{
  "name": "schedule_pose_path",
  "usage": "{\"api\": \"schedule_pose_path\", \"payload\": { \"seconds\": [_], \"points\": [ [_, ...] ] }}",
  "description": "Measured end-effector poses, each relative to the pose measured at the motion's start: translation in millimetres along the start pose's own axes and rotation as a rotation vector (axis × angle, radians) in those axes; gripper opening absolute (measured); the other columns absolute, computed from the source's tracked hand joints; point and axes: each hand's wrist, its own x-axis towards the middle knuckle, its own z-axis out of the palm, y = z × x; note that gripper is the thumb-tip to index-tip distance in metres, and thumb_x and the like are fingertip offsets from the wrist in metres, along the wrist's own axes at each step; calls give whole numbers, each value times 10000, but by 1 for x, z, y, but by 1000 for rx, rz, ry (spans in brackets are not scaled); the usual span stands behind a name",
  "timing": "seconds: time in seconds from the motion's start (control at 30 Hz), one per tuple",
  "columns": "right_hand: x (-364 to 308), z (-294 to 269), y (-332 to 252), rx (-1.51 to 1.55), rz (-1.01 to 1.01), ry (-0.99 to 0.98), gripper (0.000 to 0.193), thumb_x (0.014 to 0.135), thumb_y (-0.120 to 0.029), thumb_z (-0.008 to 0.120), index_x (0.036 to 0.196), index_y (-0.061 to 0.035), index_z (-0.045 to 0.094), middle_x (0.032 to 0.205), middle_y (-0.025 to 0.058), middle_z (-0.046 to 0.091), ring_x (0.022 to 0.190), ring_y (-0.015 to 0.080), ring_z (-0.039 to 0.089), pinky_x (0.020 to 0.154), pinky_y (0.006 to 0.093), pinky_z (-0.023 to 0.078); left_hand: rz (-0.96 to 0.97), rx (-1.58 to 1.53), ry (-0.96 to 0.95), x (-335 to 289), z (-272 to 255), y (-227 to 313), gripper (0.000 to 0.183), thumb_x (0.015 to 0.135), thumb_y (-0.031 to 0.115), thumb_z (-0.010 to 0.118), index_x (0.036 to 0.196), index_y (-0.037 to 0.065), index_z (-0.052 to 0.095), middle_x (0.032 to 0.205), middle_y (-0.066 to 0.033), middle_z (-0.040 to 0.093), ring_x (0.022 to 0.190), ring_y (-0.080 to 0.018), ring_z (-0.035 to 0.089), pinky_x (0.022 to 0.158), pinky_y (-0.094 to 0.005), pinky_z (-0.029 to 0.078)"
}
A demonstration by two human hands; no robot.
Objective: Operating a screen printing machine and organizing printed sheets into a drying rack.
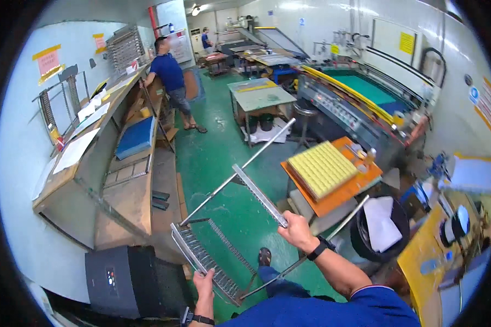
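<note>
"Where's the silver bar (261, 196)?"

"In the right hand (299, 231), fingers wrapped round its near end. It runs from there toward 10 or 11 o'clock, its far end up against a long metal pole (267, 145). I can't tell whether the two are joined."

"And the left hand (204, 283)?"

"Its fingers grip the slatted metal rail (195, 248), which lies at about 8 o'clock from the right hand. The rail's long axis also slants from 10 or 11 down to 4 or 5, so bar and rail look roughly parallel. The right hand is the nearer one to the bar, the left to the rail."

"Any containers about?"

"A round black bin (360, 240) at 3 o'clock from the right hand, with a white sheet (381, 218) in it, sticking up above the rim. I can't make out what's underneath."
</note>
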Motion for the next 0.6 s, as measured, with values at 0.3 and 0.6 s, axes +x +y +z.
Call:
{"api": "schedule_pose_path", "payload": {
  "seconds": [0.3, 0.6],
  "points": [
    [286, 95, 41, 107, 103, -26, 238, 684, -139, 692, 790, -9, 523, 669, 203, 569, 646, 396, 590, 572, 442, 461, -6, 31, 24, 278, 89, 50, 316, 742, 67, 734, 995, -17, 565, 892, -62, 638, 783, -149, 584, 694, -312, 482],
    [532, 129, 113, 71, 215, 75, 253, 704, -146, 704, 811, -6, 523, 687, 216, 574, 676, 416, 587, 601, 454, 469, 56, 151, -121, 540, 221, 95, 302, 745, 42, 723, 997, 7, 561, 866, -62, 622, 784, -178, 585, 707, -329, 482]
  ]
}}
